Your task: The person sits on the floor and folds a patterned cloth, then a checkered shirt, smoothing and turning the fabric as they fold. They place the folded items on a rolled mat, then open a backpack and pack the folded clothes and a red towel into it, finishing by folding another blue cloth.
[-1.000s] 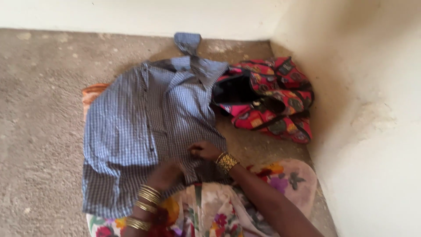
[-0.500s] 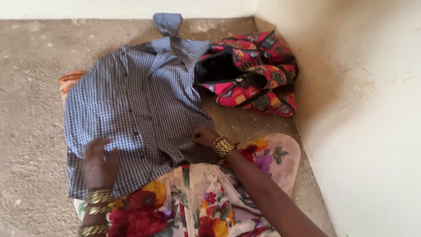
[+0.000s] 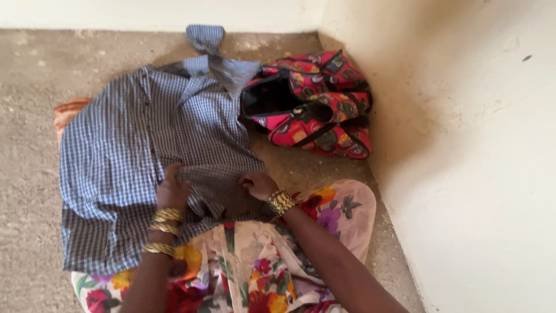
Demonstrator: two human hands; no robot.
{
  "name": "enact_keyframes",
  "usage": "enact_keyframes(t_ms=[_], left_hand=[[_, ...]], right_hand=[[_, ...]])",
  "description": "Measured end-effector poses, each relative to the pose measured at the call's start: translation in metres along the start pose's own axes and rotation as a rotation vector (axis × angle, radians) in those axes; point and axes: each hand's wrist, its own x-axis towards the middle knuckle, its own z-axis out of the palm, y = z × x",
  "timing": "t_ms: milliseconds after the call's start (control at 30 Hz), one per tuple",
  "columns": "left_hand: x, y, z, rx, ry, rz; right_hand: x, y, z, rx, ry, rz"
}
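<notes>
Head view: we log one blue checked shirt (image 3: 145, 150), spread flat on the concrete floor (image 3: 35, 87), collar towards the far wall. Our left hand (image 3: 172, 191) and right hand (image 3: 259, 184) each pinch a fold of its near hem, fingers closed on cloth. We judge it light, limp, non-slippery; best held at hem or seams. Patterned red bag (image 3: 310, 107) lies in the corner.

floor (image 3: 35, 81) — bare concrete | checked shirt (image 3: 116, 150) spread flat | patterned bag (image 3: 313, 110) — corner
</notes>
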Motion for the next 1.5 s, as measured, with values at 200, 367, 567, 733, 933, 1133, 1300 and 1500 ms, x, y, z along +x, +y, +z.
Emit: enact_keyframes(t_ms=[200,367,567,733,933,1133,1300,1500], left_hand=[[-0.017,-0.017,-0.003,-0.102,-0.301,-0.055],[-0.025,-0.008,0.026,0.161,-0.268,-0.080],[-0.004,0.001,-0.001,-1.039,-0.151,-0.459],[-0.008,-0.002,-0.014,-1.029,-0.187,-0.452],[-0.013,-0.017,-0.006,-0.809,-0.166,-0.357],[-0.010,-0.018,-0.007,-0.795,-0.166,-0.374],[-0.013,-0.012,-0.007,-0.788,-0.163,-0.424],[-0.011,-0.014,-0.008,-0.790,-0.151,-0.397]], right_hand=[[0.007,0.007,0.009,-0.123,-0.135,0.113],[-0.002,-0.005,0.015,-0.071,-0.351,0.029],[-0.027,-0.045,0.017,-0.278,-0.425,-0.002],[-0.032,-0.042,0.026,-0.439,-0.268,-0.049],[-0.010,0.015,-0.002,-0.687,-0.377,0.313],[-0.006,0.018,-0.018,-0.577,-0.301,0.388],[-0.015,-0.016,0.003,-0.586,-0.703,0.294],[-0.017,-0.009,0.025,-0.658,-0.691,0.215]])
